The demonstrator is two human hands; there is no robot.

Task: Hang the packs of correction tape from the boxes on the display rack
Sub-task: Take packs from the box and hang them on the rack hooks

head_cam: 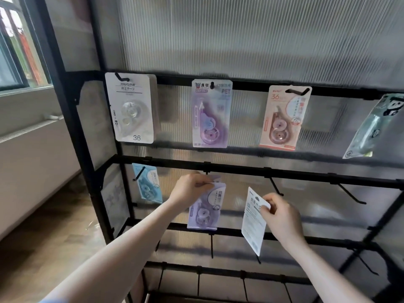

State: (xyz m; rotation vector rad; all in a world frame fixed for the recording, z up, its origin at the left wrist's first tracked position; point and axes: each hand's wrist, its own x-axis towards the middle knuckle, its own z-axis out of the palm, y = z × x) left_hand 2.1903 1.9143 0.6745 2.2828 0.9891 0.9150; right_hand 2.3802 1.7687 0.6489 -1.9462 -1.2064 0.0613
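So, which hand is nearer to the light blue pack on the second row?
The left hand. It holds a purple pack just right of the light blue pack; the right hand is farther right, gripping a white-backed pack.

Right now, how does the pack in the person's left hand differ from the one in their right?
The purple pack in the left hand shows its printed front with the tape dispenser; the white pack in the right hand shows its text-covered back.
The purple pack is up at the second rail, hanging nearly straight; the white pack is tilted, held clear of any hook.
Both are pinched near the top edge.
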